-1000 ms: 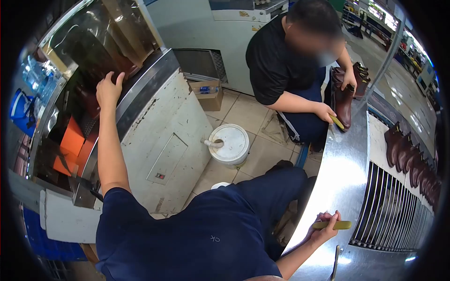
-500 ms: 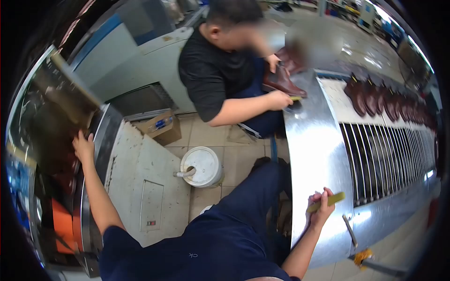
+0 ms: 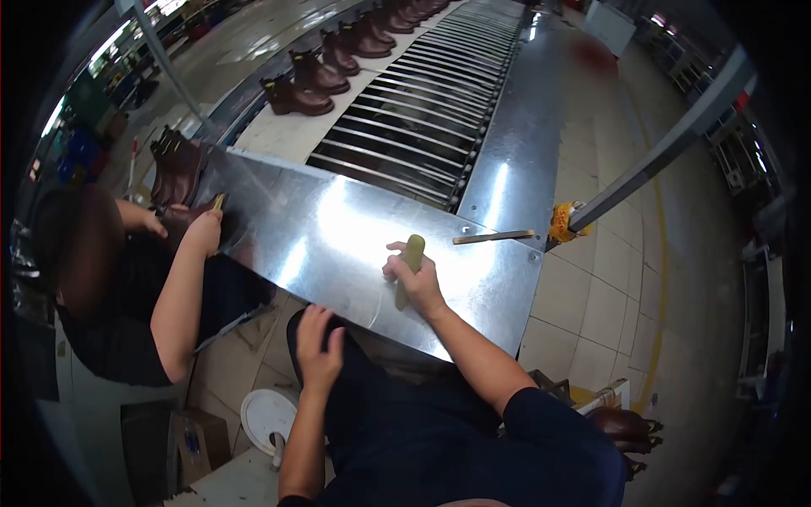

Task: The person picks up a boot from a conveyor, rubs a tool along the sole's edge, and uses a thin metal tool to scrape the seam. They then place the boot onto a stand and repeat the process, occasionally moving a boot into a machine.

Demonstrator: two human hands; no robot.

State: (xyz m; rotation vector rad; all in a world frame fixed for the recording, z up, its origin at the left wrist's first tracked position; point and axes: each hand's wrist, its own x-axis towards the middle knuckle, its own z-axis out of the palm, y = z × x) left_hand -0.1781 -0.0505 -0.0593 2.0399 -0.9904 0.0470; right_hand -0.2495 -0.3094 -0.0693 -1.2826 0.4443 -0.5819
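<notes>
Over the metal table [image 3: 279,194], my right hand [image 3: 416,275] grips a green-handled tool [image 3: 415,252] held roughly upright. My left hand [image 3: 321,351] is empty with its fingers apart, just off the table's near edge. A second long, thin tool [image 3: 494,237] lies on the metal to the right of my right hand. At the table's left end a co-worker [image 3: 127,279] in a black top holds a brown boot [image 3: 179,221] and a small yellowish tool [image 3: 219,202]. More brown boots [image 3: 175,165] stand behind that one.
Beyond the table runs a conveyor of metal rods [image 3: 405,127], with a row of brown boots [image 3: 317,74] along its left side. A grey post [image 3: 659,144] slants up at the right. A white bucket [image 3: 269,416] and a cardboard box [image 3: 203,439] stand at lower left.
The view has turned right toward the table. My left hand has left the machine at the left and come to the table's near edge. The green-handled tool is still in my right hand.
</notes>
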